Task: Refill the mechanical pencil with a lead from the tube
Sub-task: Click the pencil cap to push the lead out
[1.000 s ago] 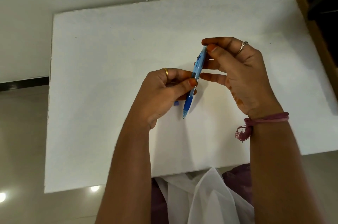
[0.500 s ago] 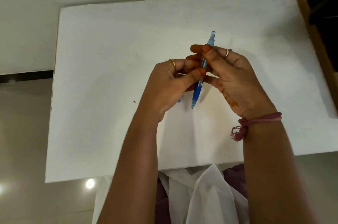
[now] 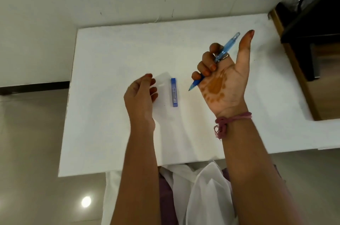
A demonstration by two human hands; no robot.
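Observation:
A blue mechanical pencil (image 3: 225, 50) is held in my right hand (image 3: 223, 77), fingers curled round its barrel, palm turned up and thumb stretched out. Its tip points down-left toward the table, its cap end up-right. A blue lead tube (image 3: 174, 92) lies flat on the white table (image 3: 110, 123), between my two hands and touched by neither. My left hand (image 3: 140, 94) hovers just left of the tube with fingers loosely curled, holding nothing that I can see.
A dark wooden piece of furniture (image 3: 305, 44) stands against the table's right edge. White and purple clothing (image 3: 193, 193) hangs at the near edge. A pale wall rises behind the table, and tiled floor lies to the left.
My left hand has let go of the pencil and moved left. My right hand carried the pencil to the right and turned palm up. The lead tube, earlier mostly hidden, now shows on the table.

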